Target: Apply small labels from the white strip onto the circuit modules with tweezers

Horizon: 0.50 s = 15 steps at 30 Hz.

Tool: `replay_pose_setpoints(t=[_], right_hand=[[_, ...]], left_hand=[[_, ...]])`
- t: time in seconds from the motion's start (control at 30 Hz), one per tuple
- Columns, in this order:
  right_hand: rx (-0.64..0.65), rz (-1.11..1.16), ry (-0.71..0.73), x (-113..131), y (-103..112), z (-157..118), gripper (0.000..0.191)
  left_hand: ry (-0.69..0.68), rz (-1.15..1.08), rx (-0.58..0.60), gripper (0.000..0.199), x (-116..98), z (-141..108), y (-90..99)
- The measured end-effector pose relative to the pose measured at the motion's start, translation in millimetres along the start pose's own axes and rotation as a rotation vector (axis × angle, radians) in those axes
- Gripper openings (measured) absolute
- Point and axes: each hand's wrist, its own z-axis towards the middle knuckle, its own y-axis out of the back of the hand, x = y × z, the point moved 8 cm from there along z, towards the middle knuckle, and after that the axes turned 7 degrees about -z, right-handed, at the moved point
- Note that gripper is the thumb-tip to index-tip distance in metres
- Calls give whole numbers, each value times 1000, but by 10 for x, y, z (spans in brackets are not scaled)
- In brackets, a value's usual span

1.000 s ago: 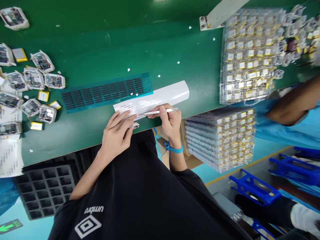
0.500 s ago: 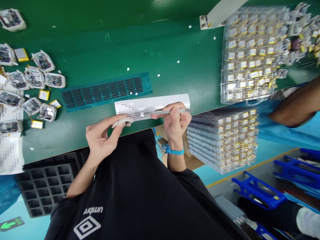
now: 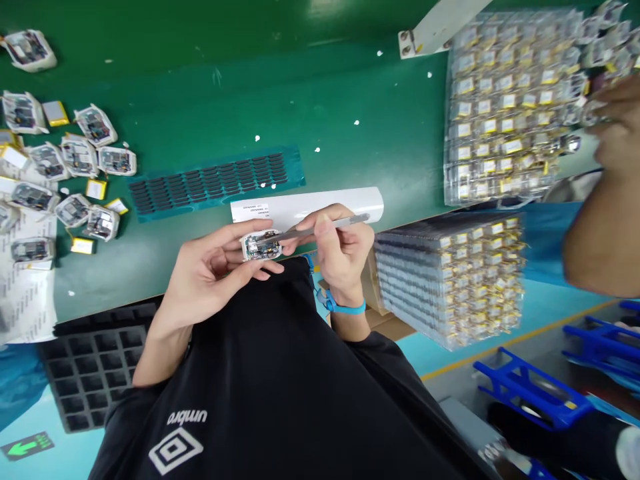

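My left hand [image 3: 205, 270] is closed around the edges of a small white device housing [image 3: 245, 248], its open side up so the circuit board [image 3: 264, 244] inside shows. In my right hand [image 3: 343, 250] is a pair of metal tweezers [image 3: 305, 231], pinched between thumb and fingers. Their tip reaches over the board; whether a label is still at the tip is too small to tell. Just behind both hands lies a white label sheet [image 3: 300, 205] with printed stickers at its left end.
A teal strip of black pads [image 3: 210, 180] lies beyond the sheet. Several open housings [image 3: 80, 157] and yellow batteries [image 3: 96, 189] are scattered left. Clear trays of batteries [image 3: 500, 113] sit right, with more trays [image 3: 445, 280] stacked below. A co-worker's arm [image 3: 610, 193] reaches in there.
My left hand has turned the housing so its board faces up. The tweezers, which held a small white label beside the sheet, now point into the housing. The co-worker's hand has come into view.
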Motion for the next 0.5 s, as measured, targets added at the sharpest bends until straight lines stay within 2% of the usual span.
replay_pose_setpoints(t=[0.23, 0.5], right_hand=[[-23, -46, 52, 58, -16, -8, 40], [-91, 120, 124, 42, -80, -64, 27]], left_hand=[[-16, -32, -53, 39, 25, -14, 19], [-84, -75, -148, 36, 15, -53, 14]])
